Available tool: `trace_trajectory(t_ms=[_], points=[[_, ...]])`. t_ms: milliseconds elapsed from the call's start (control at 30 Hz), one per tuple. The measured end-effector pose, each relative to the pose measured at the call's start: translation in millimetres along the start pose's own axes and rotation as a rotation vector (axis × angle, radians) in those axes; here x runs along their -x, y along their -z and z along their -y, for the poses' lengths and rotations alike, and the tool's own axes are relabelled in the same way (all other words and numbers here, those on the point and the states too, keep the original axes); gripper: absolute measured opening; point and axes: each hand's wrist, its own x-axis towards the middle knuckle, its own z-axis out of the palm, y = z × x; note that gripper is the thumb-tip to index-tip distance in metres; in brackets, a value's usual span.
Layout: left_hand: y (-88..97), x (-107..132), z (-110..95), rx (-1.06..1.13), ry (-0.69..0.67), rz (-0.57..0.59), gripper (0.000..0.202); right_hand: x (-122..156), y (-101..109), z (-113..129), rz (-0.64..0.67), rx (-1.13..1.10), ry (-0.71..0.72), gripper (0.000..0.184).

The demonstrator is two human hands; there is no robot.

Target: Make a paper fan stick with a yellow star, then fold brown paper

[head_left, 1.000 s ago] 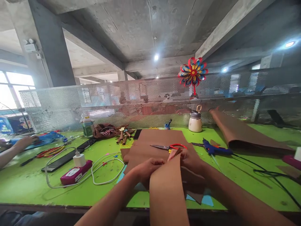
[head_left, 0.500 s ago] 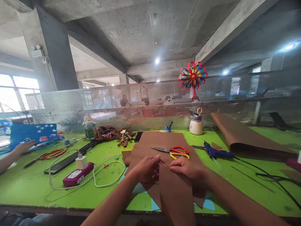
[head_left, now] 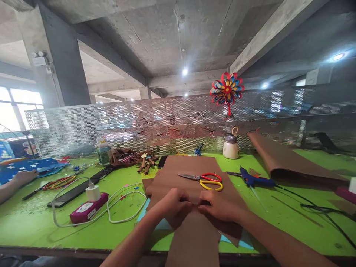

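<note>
Both my hands meet at the far end of a brown paper strip [head_left: 194, 237] that runs from the table's near edge over a stack of brown sheets [head_left: 191, 167]. My left hand [head_left: 174, 204] and my right hand [head_left: 219, 205] are closed, fingertips pinching the strip's end where they touch each other. Red and yellow scissors [head_left: 207, 180] lie on the sheets just beyond my hands. A blue glue gun [head_left: 254, 180] rests to the right of them.
On the green table [head_left: 33, 222] lie a pink power bank with a white charger [head_left: 89, 205], white cable loops, phones, a cream jar [head_left: 230, 144] and a large brown paper roll [head_left: 283, 159]. Another person's hand [head_left: 23, 176] rests at far left. A perforated metal screen backs the table.
The strip, held up and folded towards me earlier, now lies flat on the table. My hands have come together at its far end.
</note>
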Motion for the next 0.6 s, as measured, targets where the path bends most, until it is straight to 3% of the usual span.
trace_trajectory(t_ms=[167, 333, 600], points=[[7.6, 1.8, 1.7, -0.147, -0.034, 0.055, 0.016, -1.2, -4.6, -1.1, 0.025, 0.027, -0.026, 0.018], [6.8, 3.1, 0.2, -0.196, -0.014, 0.101, 0.020, 2.4, 4.8, 13.0, 0.039, 0.122, -0.028, 0.019], [-3.9, 1.0, -5.9, -0.272, -0.085, 0.060, 0.016, 3.3, 17.3, 30.9, 0.050, 0.139, -0.026, 0.018]])
